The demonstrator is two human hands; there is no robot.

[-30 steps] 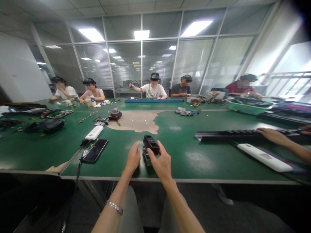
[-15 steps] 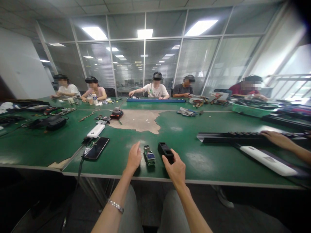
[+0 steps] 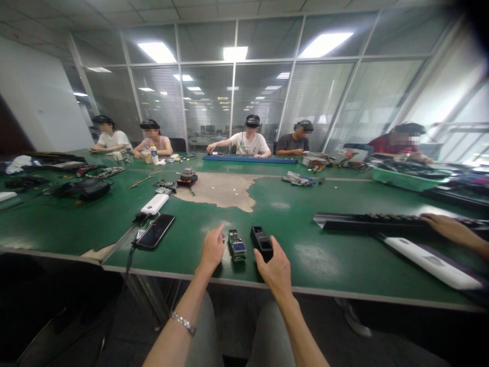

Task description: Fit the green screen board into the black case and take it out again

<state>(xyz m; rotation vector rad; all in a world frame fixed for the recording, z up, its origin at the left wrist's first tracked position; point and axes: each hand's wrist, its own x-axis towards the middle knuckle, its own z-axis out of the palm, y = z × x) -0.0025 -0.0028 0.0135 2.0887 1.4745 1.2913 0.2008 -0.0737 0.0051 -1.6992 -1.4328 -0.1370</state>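
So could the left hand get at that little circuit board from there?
Probably yes: the empty left hand is just beside the circuit board, with no object showing between them. The black case is on the board's other side, by the right hand.

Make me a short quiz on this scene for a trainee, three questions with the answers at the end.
1. Multiple choice: which thing is between the thumb and fingers of the person's right hand?
A) a white rectangular power bank
B) a black rectangular plastic casing
C) a pale green plastic basket
2. True or false: in the picture, the flat black glossy phone lies to the left of the green circuit board with a blue screen.
3. Short answer: on which of the person's wrists is the silver metal bracelet?

Key: 1. B. 2. True. 3. The left.
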